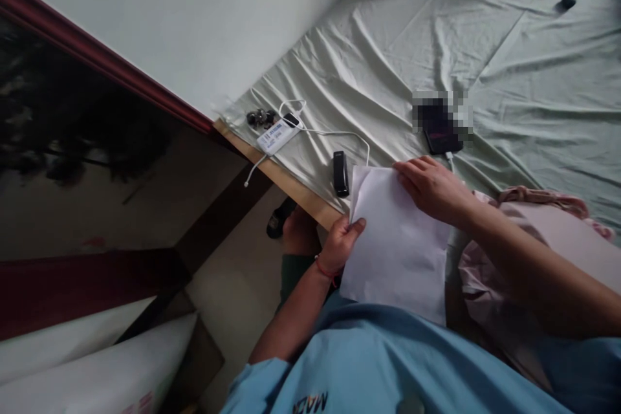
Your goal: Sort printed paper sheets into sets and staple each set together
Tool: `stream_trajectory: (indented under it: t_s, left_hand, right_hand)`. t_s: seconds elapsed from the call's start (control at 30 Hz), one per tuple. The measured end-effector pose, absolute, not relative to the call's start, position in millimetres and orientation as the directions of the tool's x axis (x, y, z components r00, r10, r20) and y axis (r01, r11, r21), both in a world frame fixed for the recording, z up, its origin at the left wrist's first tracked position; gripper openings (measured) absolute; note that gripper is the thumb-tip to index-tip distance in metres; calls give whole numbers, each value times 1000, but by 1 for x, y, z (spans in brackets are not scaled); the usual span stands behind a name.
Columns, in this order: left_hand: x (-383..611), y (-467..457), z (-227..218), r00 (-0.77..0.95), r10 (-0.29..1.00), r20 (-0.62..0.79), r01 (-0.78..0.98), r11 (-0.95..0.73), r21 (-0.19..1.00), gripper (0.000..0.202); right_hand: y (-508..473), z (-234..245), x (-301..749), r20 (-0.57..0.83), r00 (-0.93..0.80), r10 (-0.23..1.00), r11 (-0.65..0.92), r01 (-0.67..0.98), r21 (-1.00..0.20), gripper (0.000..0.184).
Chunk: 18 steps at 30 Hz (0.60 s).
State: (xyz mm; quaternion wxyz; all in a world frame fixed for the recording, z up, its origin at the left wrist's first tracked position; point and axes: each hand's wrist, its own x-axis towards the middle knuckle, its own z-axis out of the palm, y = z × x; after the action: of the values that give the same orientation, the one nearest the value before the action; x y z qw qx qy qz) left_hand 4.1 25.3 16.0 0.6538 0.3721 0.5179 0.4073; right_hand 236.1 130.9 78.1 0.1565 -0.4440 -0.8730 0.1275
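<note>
A white sheet of paper [395, 246] lies over my lap at the edge of a bed. My left hand [341, 242] grips its left edge, thumb on top and fingers curled beneath. My right hand [431, 187] rests on the sheet's upper right corner, fingers bent and pressing down on it. A black stapler [340, 173] lies on the bed just beyond the paper's top left corner, a short way from both hands.
The pale green bed sheet [485, 58] stretches away from me. A phone [440, 131] on a white cable [334, 134], a white power bank [277, 136], small dark items [261, 118] lie near the wooden bed edge [286, 184]. Pink cloth [548, 207] lies at right.
</note>
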Motion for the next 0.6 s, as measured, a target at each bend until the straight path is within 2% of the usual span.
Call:
stream_trajectory:
  t_s: [0.23, 0.37, 0.6]
  left_hand:
    - [11, 24, 23, 93, 951, -296, -45, 301, 952, 57]
    - [11, 28, 28, 138, 949, -284, 148, 264, 953, 59]
    - [18, 29, 36, 232, 926, -299, 257, 238, 937, 57]
  right_hand:
    - [134, 89, 220, 180, -562, 807, 576, 684, -448, 38]
    - [137, 95, 218, 157, -589, 793, 582, 657, -478, 35]
    - [138, 105, 216, 235, -618, 751, 634, 573, -519, 33]
